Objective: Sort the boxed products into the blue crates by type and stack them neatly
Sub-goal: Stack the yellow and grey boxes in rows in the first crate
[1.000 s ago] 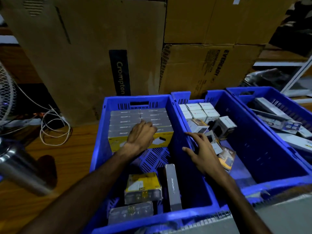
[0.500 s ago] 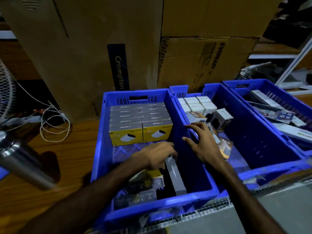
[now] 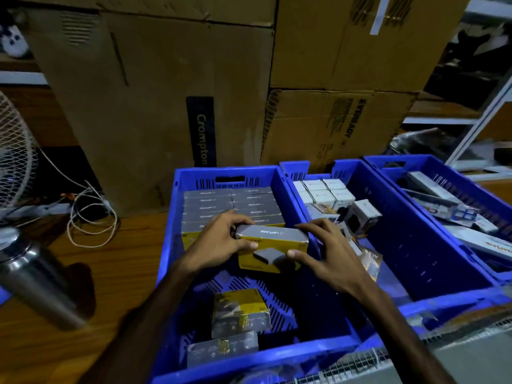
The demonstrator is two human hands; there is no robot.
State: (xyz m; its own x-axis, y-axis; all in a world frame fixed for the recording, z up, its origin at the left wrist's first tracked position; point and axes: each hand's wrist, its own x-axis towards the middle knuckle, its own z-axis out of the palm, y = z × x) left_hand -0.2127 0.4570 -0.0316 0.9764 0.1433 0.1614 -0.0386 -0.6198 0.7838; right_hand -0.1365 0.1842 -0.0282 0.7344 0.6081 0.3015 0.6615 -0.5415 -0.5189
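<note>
Both hands hold one yellow and grey box [image 3: 273, 248] above the left blue crate [image 3: 169, 239]. My left hand [image 3: 221, 239] grips its left end and my right hand [image 3: 324, 250] grips its right end. Behind the box, two neat rows of the same grey-topped boxes [image 3: 232, 206] fill the crate's far end. Two more boxes [image 3: 239, 311] lie loose at the crate's near end. The middle blue crate [image 3: 388, 217] holds small white boxes [image 3: 322, 191] stacked at the back and some tumbled ones.
A third blue crate [image 3: 443, 164] at the right holds long white boxes. Large cardboard cartons [image 3: 155, 101] stand behind the crates. A steel bottle [image 3: 36, 281] lies on the wooden table at the left, near white cables [image 3: 88, 214] and a fan grille [image 3: 13, 151].
My left hand picked a box up from the crate's near end and lifted it toward the stacked rows. My right hand came over from the crate wall and took its other end.
</note>
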